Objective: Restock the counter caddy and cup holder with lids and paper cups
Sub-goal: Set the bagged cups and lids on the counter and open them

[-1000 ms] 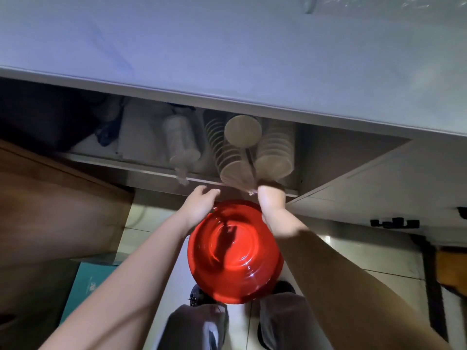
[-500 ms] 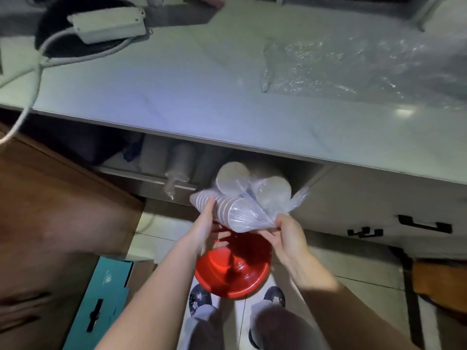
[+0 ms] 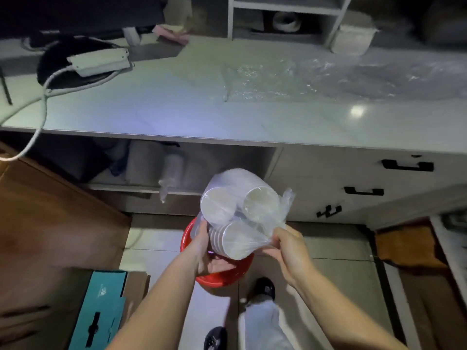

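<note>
Both hands hold a clear plastic bag [image 3: 285, 203] of stacked paper cups [image 3: 237, 210] below the counter edge [image 3: 227, 137]. Left hand [image 3: 209, 253] cups the bag from beneath, fingers curled around its underside; right hand [image 3: 285, 246] pinches the bag's gathered plastic, just right of the lowest stack. Under the left fingers sits a red bowl [image 3: 222, 277].

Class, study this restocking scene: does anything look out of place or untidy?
Yes. Loose clear plastic wrap lies crumpled across the countertop, and a power strip trails its cable over the counter's front edge. The bagged paper cups, gripped by both hands, look intact.
</note>
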The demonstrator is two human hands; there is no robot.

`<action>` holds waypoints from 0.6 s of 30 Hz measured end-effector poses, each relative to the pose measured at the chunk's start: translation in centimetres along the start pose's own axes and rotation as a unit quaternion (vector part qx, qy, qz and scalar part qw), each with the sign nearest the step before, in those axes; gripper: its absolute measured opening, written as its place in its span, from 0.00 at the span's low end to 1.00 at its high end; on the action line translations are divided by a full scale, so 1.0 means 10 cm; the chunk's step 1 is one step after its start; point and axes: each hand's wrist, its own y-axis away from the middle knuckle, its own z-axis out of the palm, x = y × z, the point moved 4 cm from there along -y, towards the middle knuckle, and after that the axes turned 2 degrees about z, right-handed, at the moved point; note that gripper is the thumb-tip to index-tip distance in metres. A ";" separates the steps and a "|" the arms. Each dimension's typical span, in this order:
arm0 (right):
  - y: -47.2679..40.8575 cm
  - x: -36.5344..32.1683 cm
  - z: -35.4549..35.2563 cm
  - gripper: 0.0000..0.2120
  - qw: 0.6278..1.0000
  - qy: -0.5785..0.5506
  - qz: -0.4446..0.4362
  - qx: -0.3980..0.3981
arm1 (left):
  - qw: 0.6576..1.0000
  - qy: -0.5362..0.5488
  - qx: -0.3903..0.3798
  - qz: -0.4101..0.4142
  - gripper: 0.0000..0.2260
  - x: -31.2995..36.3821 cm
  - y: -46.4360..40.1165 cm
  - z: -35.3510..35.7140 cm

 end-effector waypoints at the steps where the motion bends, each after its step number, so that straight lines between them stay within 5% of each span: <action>1: 0.10 0.00 -0.01 0.17 1.000 0.003 -0.010 0.005 | 1.000 0.018 -0.009 0.006 0.48 -0.03 0.00 0.01; 5: 0.57 0.06 -0.08 0.16 0.998 -0.005 -0.048 0.046 | 0.996 0.061 -0.068 0.014 0.43 -0.20 0.05 0.07; 10: 1.08 0.05 -0.20 0.12 0.988 -0.029 -0.091 0.120 | 0.992 -0.083 -0.058 0.072 0.33 -0.37 0.25 0.24; 18: 1.86 -0.05 -0.87 0.11 0.961 -0.113 -0.119 0.223 | 0.976 -0.130 -0.131 0.117 0.18 -0.87 1.18 1.01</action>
